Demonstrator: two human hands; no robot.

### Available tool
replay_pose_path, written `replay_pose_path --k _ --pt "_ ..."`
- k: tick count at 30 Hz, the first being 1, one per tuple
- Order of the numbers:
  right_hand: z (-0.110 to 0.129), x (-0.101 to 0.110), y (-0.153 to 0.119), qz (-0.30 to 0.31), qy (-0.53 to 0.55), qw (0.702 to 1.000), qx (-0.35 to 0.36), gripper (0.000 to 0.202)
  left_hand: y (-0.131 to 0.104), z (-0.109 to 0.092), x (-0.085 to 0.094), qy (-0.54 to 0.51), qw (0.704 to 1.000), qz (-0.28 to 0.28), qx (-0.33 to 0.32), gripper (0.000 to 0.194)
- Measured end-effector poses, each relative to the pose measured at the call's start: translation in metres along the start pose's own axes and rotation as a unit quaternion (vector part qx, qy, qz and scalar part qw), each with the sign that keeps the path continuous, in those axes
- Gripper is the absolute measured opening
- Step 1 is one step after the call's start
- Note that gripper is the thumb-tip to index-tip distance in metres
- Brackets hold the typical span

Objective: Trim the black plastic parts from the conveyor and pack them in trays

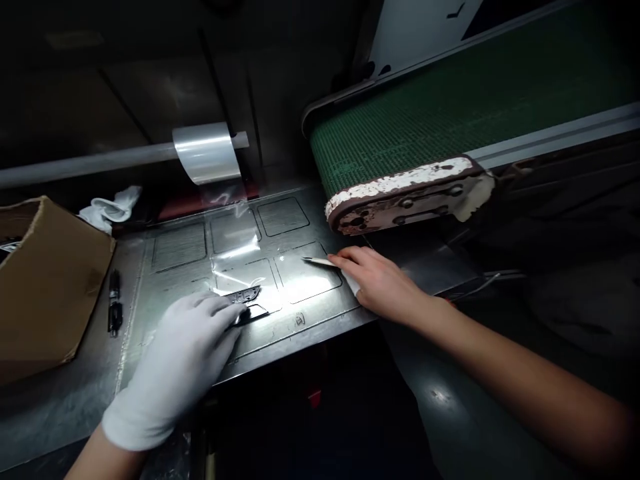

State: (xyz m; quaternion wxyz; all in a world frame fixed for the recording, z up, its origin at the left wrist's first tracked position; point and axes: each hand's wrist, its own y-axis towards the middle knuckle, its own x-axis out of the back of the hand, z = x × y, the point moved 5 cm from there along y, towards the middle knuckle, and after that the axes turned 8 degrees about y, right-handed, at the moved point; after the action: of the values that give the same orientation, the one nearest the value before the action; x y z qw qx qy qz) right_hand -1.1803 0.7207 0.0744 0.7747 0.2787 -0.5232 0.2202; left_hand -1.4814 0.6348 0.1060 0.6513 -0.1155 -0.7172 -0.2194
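My left hand [193, 333], in a white glove, is closed around a small black plastic part [244, 295] with cut-out details, low over the metal work plate [305, 313]. Its fingers cover part of the piece. In my bare right hand [375, 280] is a slim white tool with a dark pointed tip [320, 261], aimed left over the plate; its exact kind is not clear. Something white [351, 283] shows under the right palm. A strip of clear film [235, 233] runs from the film roll [207, 153] down onto the plate, near the black part.
A green conveyor belt [425, 113] ends at the right, just beyond my right hand. An open cardboard box [55, 287] stands at the left, with a black marker pen [115, 303] beside it. A crumpled white cloth [111, 207] lies behind the box. The roll hangs on a horizontal bar [100, 162].
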Motion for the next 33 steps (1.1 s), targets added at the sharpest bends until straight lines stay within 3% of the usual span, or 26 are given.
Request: replay_pose_path --k 2,5,8,11,14,16,18,21,22,23,25,26,28,29,30,32,33 --pt "0.005 -0.009 0.003 -0.019 0.015 1.000 -0.002 0.077 0.007 -0.009 -0.005 0.067 0.997 0.042 -0.006 0.032" --pt "0.016 -0.009 0.000 -0.062 0.059 0.996 -0.004 0.076 0.009 -0.012 -0.010 0.118 0.992 0.037 0.000 0.028" --pt "0.035 -0.001 -0.014 -0.133 0.141 0.981 0.012 0.068 -0.003 -0.012 -0.011 0.046 0.999 -0.025 0.014 0.027" --pt "0.068 -0.004 -0.039 -0.194 0.294 0.935 0.036 0.044 -0.033 -0.014 -0.002 -0.109 0.978 -0.146 0.098 0.021" --pt "0.110 -0.033 -0.056 -0.132 0.487 0.863 0.014 0.028 -0.072 -0.024 0.004 -0.240 0.905 -0.278 0.216 0.020" --pt "0.137 -0.061 -0.057 -0.048 0.576 0.814 -0.045 0.022 -0.091 -0.035 -0.001 -0.292 0.864 -0.318 0.259 0.024" --pt "0.160 -0.088 -0.049 0.039 0.655 0.744 -0.123 0.027 -0.104 -0.043 -0.010 -0.306 0.845 -0.335 0.282 0.027" --pt "0.193 -0.118 -0.032 0.154 0.765 0.592 -0.202 0.052 -0.122 -0.048 -0.024 -0.287 0.837 -0.357 0.299 0.031" --pt "0.201 -0.124 -0.028 0.176 0.780 0.559 -0.218 0.056 -0.129 -0.050 -0.029 -0.274 0.839 -0.361 0.302 0.033" --pt "0.207 -0.128 -0.026 0.190 0.782 0.547 -0.231 0.056 -0.137 -0.052 -0.033 -0.272 0.836 -0.364 0.309 0.034" --pt "0.215 -0.134 -0.028 0.205 0.757 0.568 -0.249 0.051 -0.157 -0.055 -0.044 -0.294 0.816 -0.355 0.348 0.034" --pt "0.217 -0.137 -0.030 0.209 0.737 0.592 -0.250 0.048 -0.168 -0.056 -0.051 -0.337 0.789 -0.339 0.385 0.034" --pt "0.219 -0.145 -0.032 0.230 0.685 0.655 -0.223 0.043 -0.190 -0.060 -0.070 -0.440 0.706 -0.284 0.476 0.039" --pt "0.220 -0.152 -0.032 0.253 0.651 0.688 -0.197 0.040 -0.200 -0.064 -0.082 -0.510 0.641 -0.251 0.516 0.041" --pt "0.224 -0.161 -0.032 0.286 0.615 0.716 -0.164 0.038 -0.209 -0.067 -0.091 -0.547 0.598 -0.224 0.541 0.037" --pt "0.232 -0.183 -0.033 0.351 0.545 0.755 -0.100 0.036 -0.230 -0.067 -0.107 -0.585 0.534 -0.198 0.578 0.019" --pt "0.235 -0.194 -0.035 0.373 0.515 0.768 -0.075 0.035 -0.245 -0.064 -0.113 -0.576 0.522 -0.194 0.598 0.014"
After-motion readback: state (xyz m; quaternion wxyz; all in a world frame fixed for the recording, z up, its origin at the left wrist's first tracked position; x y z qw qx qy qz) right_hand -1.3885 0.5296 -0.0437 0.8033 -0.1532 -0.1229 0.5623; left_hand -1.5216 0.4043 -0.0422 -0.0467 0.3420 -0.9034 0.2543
